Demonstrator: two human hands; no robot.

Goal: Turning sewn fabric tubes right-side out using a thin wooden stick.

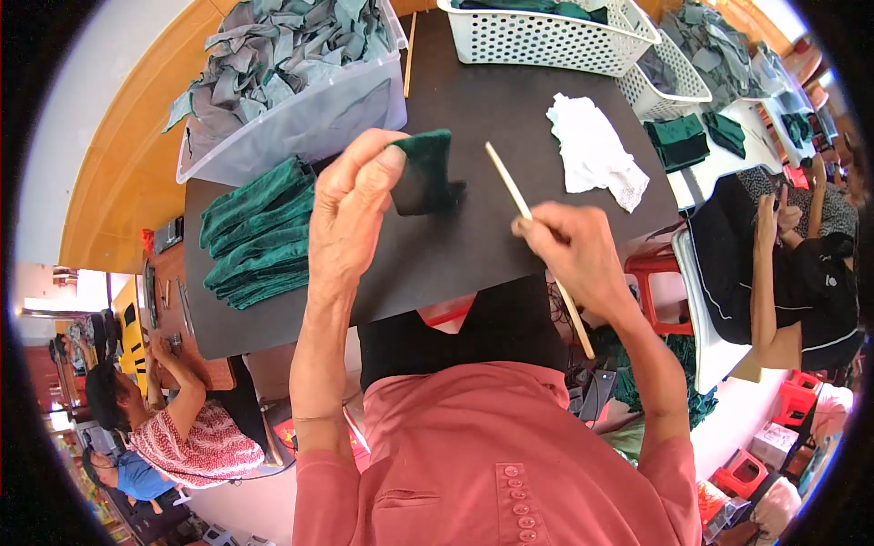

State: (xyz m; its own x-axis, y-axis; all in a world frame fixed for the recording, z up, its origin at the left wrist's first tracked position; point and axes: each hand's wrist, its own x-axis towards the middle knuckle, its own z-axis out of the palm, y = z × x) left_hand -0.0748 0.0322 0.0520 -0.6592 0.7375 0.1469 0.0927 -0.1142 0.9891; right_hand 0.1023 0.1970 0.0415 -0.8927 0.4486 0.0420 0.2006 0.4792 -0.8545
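My left hand [350, 205] is raised over the dark table [473, 100], pinching the upper left part of a small dark green velvet piece [424, 173] that hangs down from the fingers. In my right hand [578, 246] is a thin pale wooden stick [506, 177], gripped near its middle and slanting from upper left to lower right. A gap separates the stick from the velvet. Left of my left forearm lies a stack of folded green velvet pieces [259, 232]. My right palm is turned away, so its inner fingers are partly hidden.
A clear plastic bin [300, 127] heaped with grey-green cloth scraps [273, 55] stands at the back left. White perforated baskets [546, 41] sit at the back, and a crumpled white cloth [596, 150] lies on the right. Other people work at both sides; red stools [660, 282] stand right.
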